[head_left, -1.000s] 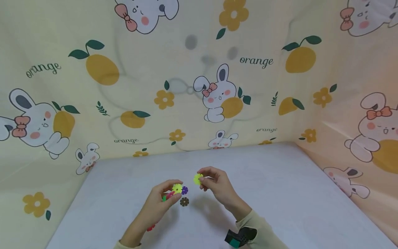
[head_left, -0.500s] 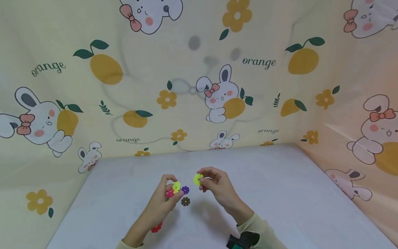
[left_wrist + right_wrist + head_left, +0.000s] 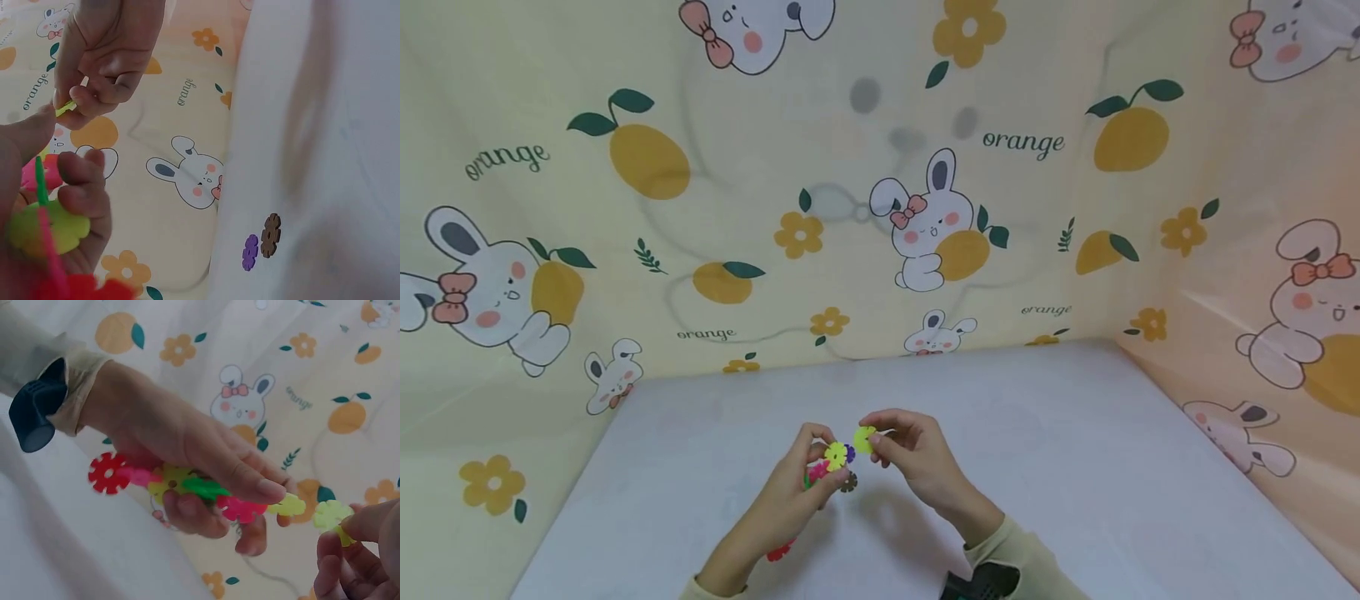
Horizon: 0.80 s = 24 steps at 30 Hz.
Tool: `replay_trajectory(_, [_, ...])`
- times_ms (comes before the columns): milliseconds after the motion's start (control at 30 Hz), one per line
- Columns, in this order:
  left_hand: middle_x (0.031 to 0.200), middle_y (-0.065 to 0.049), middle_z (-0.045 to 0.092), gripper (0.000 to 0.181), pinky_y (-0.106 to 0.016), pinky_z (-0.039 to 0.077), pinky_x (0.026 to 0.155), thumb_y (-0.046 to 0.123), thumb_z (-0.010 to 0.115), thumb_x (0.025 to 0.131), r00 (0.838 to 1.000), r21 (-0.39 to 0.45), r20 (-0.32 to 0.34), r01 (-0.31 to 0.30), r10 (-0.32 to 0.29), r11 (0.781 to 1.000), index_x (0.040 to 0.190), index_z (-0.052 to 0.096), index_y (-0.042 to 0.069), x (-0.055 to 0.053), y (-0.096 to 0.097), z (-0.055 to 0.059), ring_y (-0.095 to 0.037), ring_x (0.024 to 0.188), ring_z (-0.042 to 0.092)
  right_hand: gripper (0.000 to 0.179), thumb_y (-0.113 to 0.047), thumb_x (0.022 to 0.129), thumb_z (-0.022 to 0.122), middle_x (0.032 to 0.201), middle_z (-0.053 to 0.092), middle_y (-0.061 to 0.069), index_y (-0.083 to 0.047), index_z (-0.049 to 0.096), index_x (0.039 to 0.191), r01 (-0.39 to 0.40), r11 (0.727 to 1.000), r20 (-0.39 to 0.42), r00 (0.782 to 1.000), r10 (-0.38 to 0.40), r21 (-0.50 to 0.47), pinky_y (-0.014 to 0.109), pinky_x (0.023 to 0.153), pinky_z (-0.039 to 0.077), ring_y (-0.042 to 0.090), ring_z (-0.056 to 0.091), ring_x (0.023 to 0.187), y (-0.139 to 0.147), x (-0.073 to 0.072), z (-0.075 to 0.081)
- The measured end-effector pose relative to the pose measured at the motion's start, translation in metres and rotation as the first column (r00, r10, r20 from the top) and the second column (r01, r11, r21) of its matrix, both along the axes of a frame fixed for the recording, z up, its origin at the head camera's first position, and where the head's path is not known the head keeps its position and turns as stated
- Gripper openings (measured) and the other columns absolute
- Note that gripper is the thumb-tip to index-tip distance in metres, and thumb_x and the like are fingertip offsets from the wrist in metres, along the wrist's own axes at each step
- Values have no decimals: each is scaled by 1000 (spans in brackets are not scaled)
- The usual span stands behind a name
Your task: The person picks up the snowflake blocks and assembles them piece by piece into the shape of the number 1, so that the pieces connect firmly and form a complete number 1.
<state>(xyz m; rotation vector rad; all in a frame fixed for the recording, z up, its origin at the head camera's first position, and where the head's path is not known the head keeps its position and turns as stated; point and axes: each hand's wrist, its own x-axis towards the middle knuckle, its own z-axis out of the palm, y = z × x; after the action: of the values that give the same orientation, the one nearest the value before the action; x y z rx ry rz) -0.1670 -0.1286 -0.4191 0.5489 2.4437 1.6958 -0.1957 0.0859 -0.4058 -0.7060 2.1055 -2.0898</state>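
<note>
My left hand grips a chain of notched plastic snowflake discs. In the right wrist view the chain runs from a red disc through pink, yellow and green ones to a yellow end disc. Thumb and fingers of my right hand pinch a loose yellow-green disc, close to that yellow end but apart from it in the right wrist view. Below the hands, a purple disc and a brown disc lie side by side on the white table. My left fingers partly hide the chain's middle.
The white tabletop spreads around both hands. A cream cloth printed with rabbits and oranges hangs behind it and at the sides. A dark strapped device sits on my right sleeve.
My right hand has shifted left with its yellow-green disc. The left hand has come slightly right and turned the chain, so the two yellow discs stand closer together.
</note>
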Motion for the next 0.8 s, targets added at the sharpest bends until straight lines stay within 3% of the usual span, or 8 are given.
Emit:
replay_trajectory(167, [109, -16, 64, 39, -22, 53, 62, 26, 74, 93, 998, 2, 12, -61, 61, 998, 121, 52, 10, 2, 2, 4, -13, 71, 62, 22, 0, 97, 59, 103, 67, 22, 5, 70, 116, 11, 999, -75, 997, -7, 53, 19, 64, 49, 5, 57, 70, -2, 1, -2])
replay_trajectory(400, [106, -14, 62, 38, -21, 52, 59, 24, 76, 91, 995, 5, 66, -75, 75, 997, 121, 57, 10, 2, 2, 6, -14, 66, 60, 21, -1, 98, 59, 92, 65, 24, 1, 70, 116, 35, 992, -80, 996, -25, 120, 19, 61, 46, 5, 56, 67, -1, 1, 0])
replay_trajectory(600, [100, -11, 63, 37, -20, 50, 55, 23, 77, 91, 997, 4, 59, -59, 59, 998, 120, 58, 9, 0, 1, 5, -10, 62, 57, 16, -1, 97, 60, 93, 66, 23, 3, 67, 112, 11, 993, -94, 996, 0, 114, 19, 63, 47, 11, 56, 69, 0, 1, 0])
replay_trajectory(800, [97, -11, 62, 35, -20, 49, 55, 22, 76, 92, 999, -3, 18, -31, 31, 1000, 118, 58, 8, 1, -1, 4, -8, 62, 56, 16, -3, 98, 61, 95, 68, 24, 5, 68, 109, -19, 994, -98, 995, 29, 106, 20, 65, 49, 7, 57, 71, 0, 0, -2])
